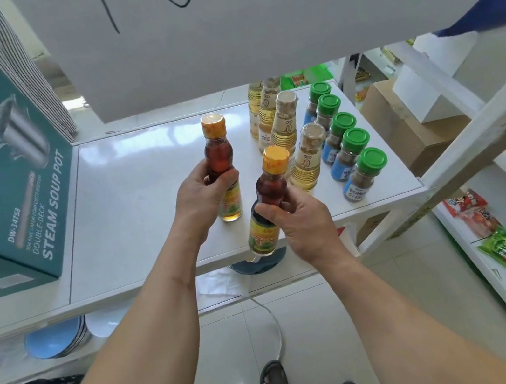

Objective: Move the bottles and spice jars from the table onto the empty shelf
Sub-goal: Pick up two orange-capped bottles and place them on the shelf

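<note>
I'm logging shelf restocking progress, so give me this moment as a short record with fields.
left hand: grips dark sauce bottle, orange cap
right hand: grips second dark sauce bottle, tilted
shelf: holds both rows below
pale oil bottles: row of four
green-capped spice jars: row of five
steam soup pot box: left

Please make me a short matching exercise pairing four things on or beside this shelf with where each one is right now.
Things:
1. Green-capped spice jars
2. Pale yellow bottles
3. Steam soup pot box
4. Brown sauce bottle with orange cap

Places:
A. In the left hand
B. Left end of the shelf
C. Row along the shelf's right edge
D. Row just left of the green caps

Pairs: 1-C, 2-D, 3-B, 4-A
</note>
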